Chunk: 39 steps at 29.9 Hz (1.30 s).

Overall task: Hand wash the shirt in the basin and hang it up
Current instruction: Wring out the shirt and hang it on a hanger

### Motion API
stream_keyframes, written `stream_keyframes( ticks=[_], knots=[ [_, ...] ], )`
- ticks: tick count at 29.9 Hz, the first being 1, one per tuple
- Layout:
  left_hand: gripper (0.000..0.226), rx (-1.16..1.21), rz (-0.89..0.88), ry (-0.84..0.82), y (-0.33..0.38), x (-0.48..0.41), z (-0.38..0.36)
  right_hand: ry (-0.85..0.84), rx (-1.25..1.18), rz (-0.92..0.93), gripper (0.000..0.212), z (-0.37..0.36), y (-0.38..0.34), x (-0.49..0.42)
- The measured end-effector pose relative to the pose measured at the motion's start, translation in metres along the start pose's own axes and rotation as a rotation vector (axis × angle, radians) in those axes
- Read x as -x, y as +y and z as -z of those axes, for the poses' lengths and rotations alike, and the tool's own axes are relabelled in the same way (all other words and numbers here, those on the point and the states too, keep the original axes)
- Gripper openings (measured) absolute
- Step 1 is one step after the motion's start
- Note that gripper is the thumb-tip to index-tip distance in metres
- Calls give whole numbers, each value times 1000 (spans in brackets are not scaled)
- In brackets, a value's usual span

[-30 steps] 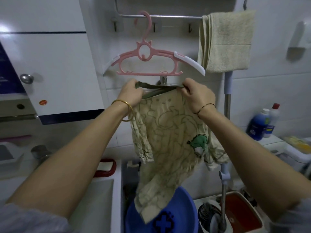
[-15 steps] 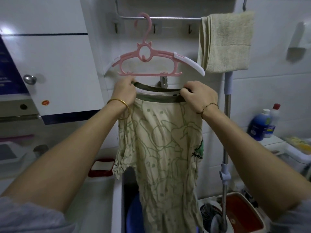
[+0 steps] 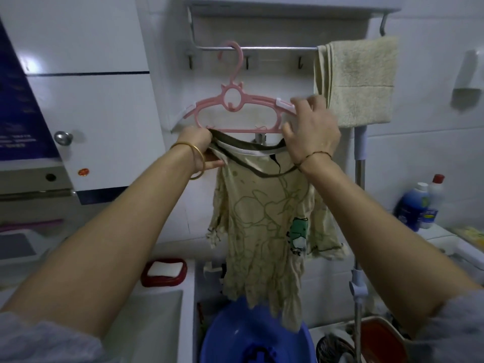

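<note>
A wet beige shirt (image 3: 262, 218) with a green line print and a dark collar hangs from my hands just below a pink hanger (image 3: 230, 98). The hanger is hooked on a metal rail (image 3: 275, 48) on the wall. My left hand (image 3: 196, 140) grips the left side of the collar. My right hand (image 3: 311, 134) is raised to the hanger's right arm, with fingers curled over its white tip. The collar's trim runs under that hand to the wrist. The shirt's hem dangles over a blue basin (image 3: 235, 336) at the bottom.
A beige towel (image 3: 361, 79) hangs on the rail's right end. A mop pole (image 3: 360, 179) stands over a red bucket (image 3: 379, 341). Bottles (image 3: 413, 205) sit on the right ledge, a red soap dish (image 3: 163, 272) by the white sink, and a cabinet (image 3: 91, 113) on the left.
My right hand let go of the collar's right side and rose to grasp the hanger's right arm. The left hand kept its grip. The shirt swung slightly right.
</note>
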<state>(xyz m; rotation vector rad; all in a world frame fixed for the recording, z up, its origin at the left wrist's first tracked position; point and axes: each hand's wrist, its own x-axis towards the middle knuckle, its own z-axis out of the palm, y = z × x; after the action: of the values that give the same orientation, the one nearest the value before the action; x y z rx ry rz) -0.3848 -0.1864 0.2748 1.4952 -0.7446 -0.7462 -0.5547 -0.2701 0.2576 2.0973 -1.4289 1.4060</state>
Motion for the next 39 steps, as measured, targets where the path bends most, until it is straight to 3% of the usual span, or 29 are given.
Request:
stream_keyframes(
  ticks=[6, 15, 20, 22, 25, 27, 30, 33, 36, 39],
  knots=[
    [24, -28, 35, -3, 13, 4, -1, -142, 205, -67, 24, -16, -7, -36],
    [14, 62, 103, 7, 13, 8, 2, -67, 123, -45, 17, -16, 2, -36],
    [8, 148, 120, -47, 11, 13, -2, -66, -24, -87, 24, -4, 10, -26],
    [9, 158, 108, -97, 9, 14, -3, -122, -135, -116, 26, -5, 18, -19],
    [28, 181, 60, -228, 2, 15, -9, -215, -331, -140, 28, -12, 34, -3],
    [33, 176, -42, -289, -1, 17, -13, -294, -482, -154, 29, -19, 42, 9],
    [44, 147, -242, -209, -4, 15, -19, -394, -632, -172, 24, -25, 46, 27],
    [29, 19, -365, -134, -6, 13, -24, -461, -794, -239, 13, -21, 44, 39],
    [46, -104, -376, -157, -4, 26, -24, -602, -776, -249, 15, -13, 46, 43],
    [44, -172, -354, -226, 2, 38, -23, -726, -806, -245, 15, -8, 47, 46]
  ],
)
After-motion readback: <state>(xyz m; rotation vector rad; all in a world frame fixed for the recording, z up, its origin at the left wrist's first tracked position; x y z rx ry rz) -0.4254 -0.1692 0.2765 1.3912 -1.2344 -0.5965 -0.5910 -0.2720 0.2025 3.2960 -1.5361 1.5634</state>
